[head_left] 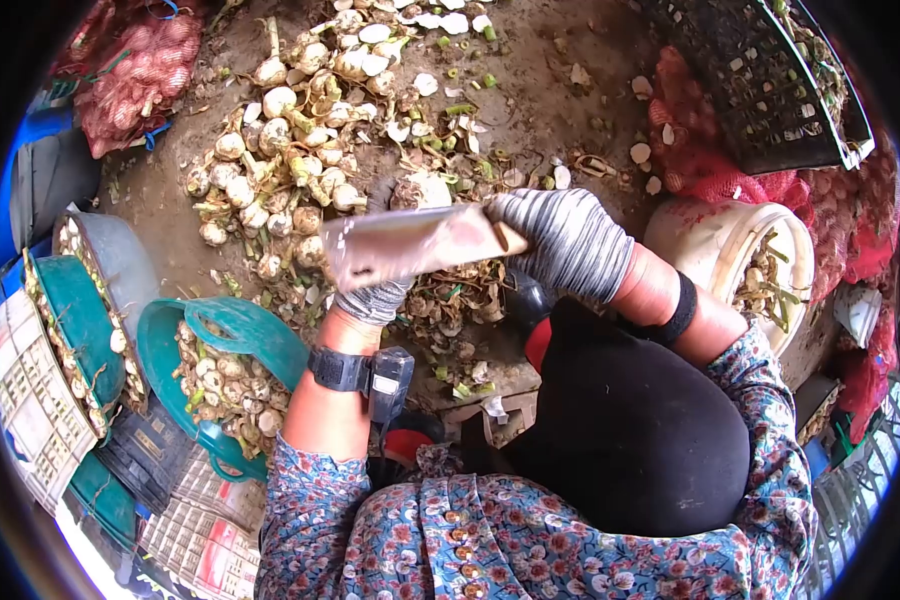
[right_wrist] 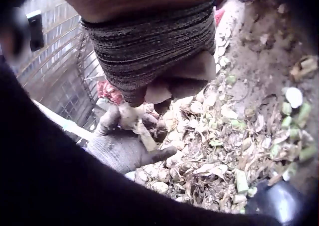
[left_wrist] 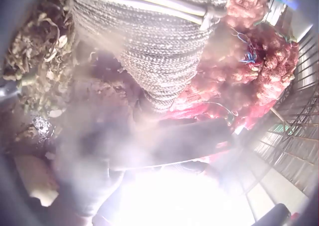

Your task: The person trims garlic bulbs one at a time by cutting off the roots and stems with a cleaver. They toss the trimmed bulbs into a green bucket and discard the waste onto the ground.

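Note:
My right hand (head_left: 565,240), in a grey striped knit glove, grips a cleaver (head_left: 405,245) by its handle. The broad blade, blurred, lies across the top of my left hand (head_left: 375,300) in the head view and covers its fingers. From the right wrist, the gloved left hand (right_wrist: 119,151) shows holding a garlic bulb (right_wrist: 128,116) with a short stem, close below the right hand (right_wrist: 154,49). In the left wrist view the left glove (left_wrist: 154,51) stands out against heavy glare. Beyond the blade lies a heap of garlic bulbs (head_left: 280,180).
A green tub (head_left: 160,345) with garlic stands left, near other tubs and crates. Right are a white bucket (head_left: 690,235) with stem scraps, a black crate (head_left: 740,90) and red net sacks (head_left: 685,120). Trimmings (right_wrist: 209,171) cover the ground below the hands.

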A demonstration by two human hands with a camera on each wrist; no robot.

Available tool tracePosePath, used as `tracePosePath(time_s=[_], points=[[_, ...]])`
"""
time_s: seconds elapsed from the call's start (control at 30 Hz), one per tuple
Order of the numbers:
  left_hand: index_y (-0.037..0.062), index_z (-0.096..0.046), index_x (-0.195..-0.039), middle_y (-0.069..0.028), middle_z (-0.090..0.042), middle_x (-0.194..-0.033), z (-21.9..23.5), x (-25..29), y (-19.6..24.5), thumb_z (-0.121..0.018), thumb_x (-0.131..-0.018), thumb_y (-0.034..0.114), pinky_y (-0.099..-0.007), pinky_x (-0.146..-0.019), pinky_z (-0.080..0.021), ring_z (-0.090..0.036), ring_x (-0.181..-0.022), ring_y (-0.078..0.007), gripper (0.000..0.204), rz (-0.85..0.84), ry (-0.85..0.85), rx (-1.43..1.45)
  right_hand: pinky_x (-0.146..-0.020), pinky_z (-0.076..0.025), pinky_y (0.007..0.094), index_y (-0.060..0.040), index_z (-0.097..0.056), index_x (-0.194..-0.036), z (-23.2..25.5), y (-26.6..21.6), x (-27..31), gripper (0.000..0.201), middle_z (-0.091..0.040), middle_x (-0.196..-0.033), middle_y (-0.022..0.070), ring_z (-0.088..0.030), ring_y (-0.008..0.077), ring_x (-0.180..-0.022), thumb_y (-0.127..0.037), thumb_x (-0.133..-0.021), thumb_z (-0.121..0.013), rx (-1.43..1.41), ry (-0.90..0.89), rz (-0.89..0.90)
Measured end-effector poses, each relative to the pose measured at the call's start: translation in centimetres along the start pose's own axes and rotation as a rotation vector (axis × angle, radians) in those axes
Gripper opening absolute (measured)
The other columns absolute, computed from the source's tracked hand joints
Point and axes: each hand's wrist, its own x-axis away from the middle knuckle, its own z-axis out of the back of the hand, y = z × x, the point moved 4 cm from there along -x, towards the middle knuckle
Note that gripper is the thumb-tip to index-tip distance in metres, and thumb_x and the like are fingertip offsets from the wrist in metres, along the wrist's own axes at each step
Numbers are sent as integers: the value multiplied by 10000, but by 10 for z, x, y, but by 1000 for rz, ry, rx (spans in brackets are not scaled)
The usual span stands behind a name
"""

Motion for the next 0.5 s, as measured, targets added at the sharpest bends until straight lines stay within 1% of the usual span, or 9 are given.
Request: tracePosePath(time_s=[0.03, 0.1, 0.13, 0.17, 0.27, 0.33, 0.4, 0.43, 0.5], points=[[70, -259, -1517, -141, -387, -1488, 5, 5, -6, -348, -1065, 410, -386, -1140, -343, -384, -1355, -215, 573, 75, -103, -29, -681, -522, 442, -138, -611, -1027, 1, -6, -1, 330, -644, -802, 106, -657, 352, -788, -209, -732, -740, 68, -13, 34], [28, -197, -1543, -164, -324, -1551, 8, 8, -5, -312, -1072, 393, -408, -1196, -278, -339, -1415, -253, 608, 112, -179, -177, -684, -523, 451, -132, -616, -1057, -5, -5, -4, 337, -658, -819, 110, -665, 355, -796, -179, -739, -717, 87, -66, 35], [22, -202, -1539, -165, -323, -1552, 9, 6, -2, -314, -1071, 383, -409, -1200, -268, -338, -1417, -257, 601, 74, -150, -294, -685, -524, 455, -128, -619, -1071, -8, -4, -4, 342, -664, -827, 113, -669, 356, -800, -163, -742, -705, 96, -92, 34], [16, -208, -1535, -166, -323, -1552, 9, 5, 4, -316, -1071, 372, -410, -1205, -258, -337, -1419, -260, 595, 36, -119, -411, -681, -524, 458, -129, -629, -1073, -8, -4, -4, 350, -661, -802, 119, -670, 356, -789, -134, -728, -681, 83, -123, 9], [-2, -226, -1522, -169, -321, -1554, 11, 3, 18, -320, -1069, 341, -413, -1218, -229, -333, -1423, -271, 576, -82, -21, -760, -678, -524, 454, -125, -638, -1064, -8, -9, -4, 350, -656, -775, 126, -671, 355, -780, -122, -715, -672, 75, -125, 29], [2, -256, -1504, -157, -383, -1501, 4, 4, -6, -370, -1057, 293, -396, -1191, -280, -394, -1370, -260, 546, -223, -11, -1269, -680, -526, 453, -120, -644, -1066, -12, -7, -4, 321, -659, -773, 132, -673, 357, -776, -126, -745, -656, 79, -119, 25], [6, -287, -1486, -144, -445, -1449, -10, 6, -58, -420, -1045, 246, -379, -1164, -331, -454, -1316, -248, 520, -372, 0, -1777, -683, -526, 451, -120, -646, -1069, -18, -5, -5, 307, -662, -779, 136, -674, 356, -778, -130, -763, -648, 89, -123, 13], [8, -302, -1477, -137, -476, -1422, -16, 7, -79, -445, -1038, 222, -370, -1151, -357, -484, -1289, -242, 509, -450, 6, -2030, -673, -526, 450, -118, -645, -1085, -24, 0, -5, 299, -663, -778, 140, -675, 359, -769, -138, -787, -637, 81, -96, 25], [14, -329, -1460, -132, -525, -1368, -11, 7, -60, -509, -1011, 174, -359, -1111, -408, -537, -1229, -236, 509, -482, -16, -2357, -663, -526, 450, -116, -642, -1089, -31, 5, -6, 298, -662, -774, 141, -674, 362, -760, -145, -792, -639, 82, -140, -13]])
